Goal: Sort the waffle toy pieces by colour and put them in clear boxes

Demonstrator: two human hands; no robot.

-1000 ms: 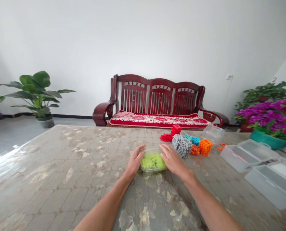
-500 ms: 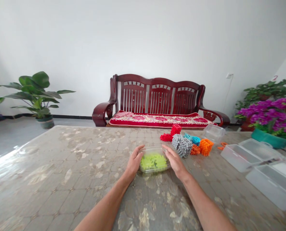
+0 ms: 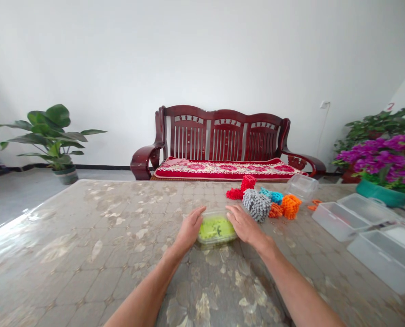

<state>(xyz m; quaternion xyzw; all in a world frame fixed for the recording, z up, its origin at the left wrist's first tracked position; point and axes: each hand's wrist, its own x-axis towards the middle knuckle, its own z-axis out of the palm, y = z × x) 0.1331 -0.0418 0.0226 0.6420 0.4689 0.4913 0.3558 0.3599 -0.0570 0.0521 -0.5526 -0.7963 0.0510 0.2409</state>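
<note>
A clear plastic box (image 3: 217, 237) with bright green pieces (image 3: 216, 226) inside rests on the table in front of me. My left hand (image 3: 192, 225) grips its left side, with the fingers along the edge and pointing forward. From the right, my right hand (image 3: 244, 222) holds the opposite side, its fingers over the far right corner. Just beyond that hand lies a grey knobbly block cluster (image 3: 257, 205). Red (image 3: 248, 183), blue (image 3: 272, 195) and orange clusters (image 3: 291, 206) sit close around it.
Two open translucent boxes (image 3: 340, 222) (image 3: 386, 259) stand on the right of the patterned table cover (image 3: 96, 268). A small clear container (image 3: 302, 187) is behind the clusters. Purple flowers in a teal pot (image 3: 382, 194) stand far right. A wooden bench (image 3: 226, 136) is beyond the table.
My right hand has shifted slightly left and its fingers lie further over the box's edge. The left hand and the box stay in nearly the same place.
</note>
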